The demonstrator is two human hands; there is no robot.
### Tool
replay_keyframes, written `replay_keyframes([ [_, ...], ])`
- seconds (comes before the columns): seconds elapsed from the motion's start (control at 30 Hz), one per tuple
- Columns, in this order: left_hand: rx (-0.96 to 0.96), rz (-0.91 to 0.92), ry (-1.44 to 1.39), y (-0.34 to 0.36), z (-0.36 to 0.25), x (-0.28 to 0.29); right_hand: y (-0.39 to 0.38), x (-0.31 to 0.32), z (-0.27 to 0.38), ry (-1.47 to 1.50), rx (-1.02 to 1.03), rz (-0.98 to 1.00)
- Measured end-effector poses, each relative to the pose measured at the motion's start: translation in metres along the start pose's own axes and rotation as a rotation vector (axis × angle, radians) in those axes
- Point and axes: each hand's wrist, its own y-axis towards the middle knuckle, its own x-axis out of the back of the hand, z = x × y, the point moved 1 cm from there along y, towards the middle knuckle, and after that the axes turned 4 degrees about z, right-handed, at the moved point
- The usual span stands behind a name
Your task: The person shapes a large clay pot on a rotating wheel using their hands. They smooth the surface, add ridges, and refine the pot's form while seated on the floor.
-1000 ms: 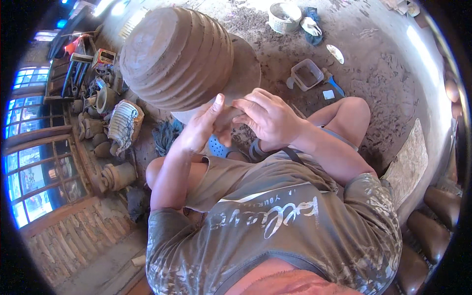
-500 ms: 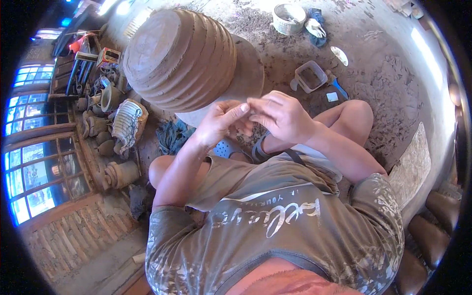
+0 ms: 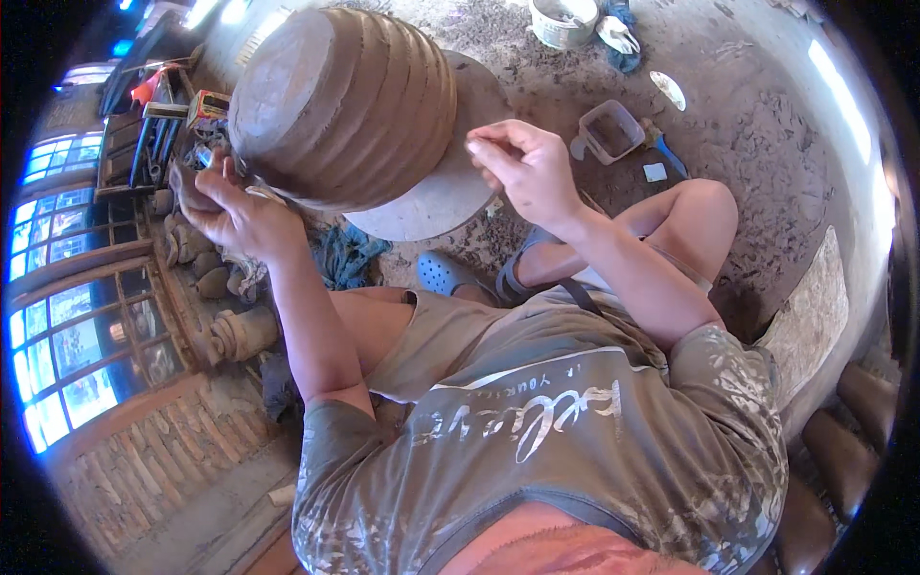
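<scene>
A large brown clay pot (image 3: 383, 115) with ridged sides and a flat round end stands on a pale grey round board (image 3: 412, 211) in front of me. My left hand (image 3: 238, 211) is at the pot's left side, its fingers loosely bent and apart, and I see nothing held in it. To the right of the pot is my right hand (image 3: 532, 172), raised above the board's edge, with thumb and fingertips pressed together. Whatever sits in that pinch, if anything, is too small to make out. Neither hand visibly presses on the clay.
Right of the pot lie a square plastic tub (image 3: 611, 134), a blue-handled brush (image 3: 668, 153) and a small white piece (image 3: 655, 172). A white bucket (image 3: 563, 24) stands farther back. Dark cloth (image 3: 347, 257) lies near my blue clog (image 3: 439, 273). Several clay pots (image 3: 240, 335) line the left.
My hands, close together before the pot half a second ago, have parted. The left has swung left and up; the right has risen slightly and moved a little left, its fingers still pinched.
</scene>
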Motion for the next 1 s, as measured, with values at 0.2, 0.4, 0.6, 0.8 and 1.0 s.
replay_keyframes([
  [0.2,0.03,0.091,-0.059,0.016,0.043,-0.005,0.014,-0.018,-0.022,0.098,0.083,-0.006],
  [0.4,0.228,0.092,-0.001,0.021,0.025,-0.009,0.017,-0.021,-0.022,-0.243,0.355,-0.048],
  [0.6,0.277,0.173,-0.073,0.038,0.043,0.002,0.026,-0.036,-0.034,-0.325,0.582,-0.079],
  [0.8,0.249,0.248,-0.11,0.058,0.061,0.011,0.03,-0.044,-0.035,-0.47,0.66,-0.035],
  [1.0,0.257,0.328,-0.143,0.072,0.075,0.017,0.043,-0.034,-0.036,-0.417,0.612,0.023],
])
